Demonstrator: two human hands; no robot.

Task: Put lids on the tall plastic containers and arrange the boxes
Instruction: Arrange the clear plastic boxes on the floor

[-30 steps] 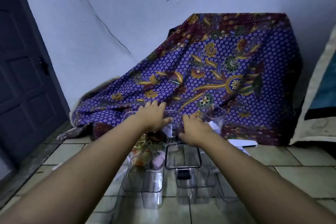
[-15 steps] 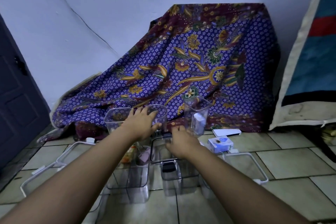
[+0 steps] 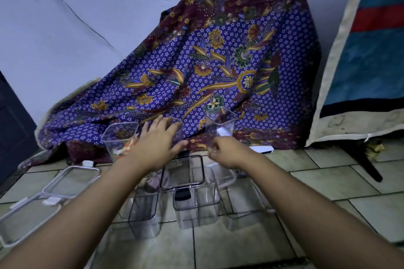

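1. Back row, mid-frame against the cloth (image 3: 218, 67): left container (image 3: 120, 137), middle container (image 3: 180, 132) and right container (image 3: 220, 125), all upright and open.
2. In front of them stands a lidded container (image 3: 182, 173) among other open ones.
3. My left hand (image 3: 157, 141) lies with its fingers straight and spread over the middle container's mouth, holding nothing.
4. My right hand (image 3: 227, 152) is curled at the right container's foot. I cannot tell whether it pinches the wall.
5. 2 loose lids (image 3: 72, 178) lie flat at lower left, well apart from both hands and nearer my left.
6. The containers' long axes are upright, so I judge a lid must come in from the left and settle flat from above, which makes it my left hand's job.
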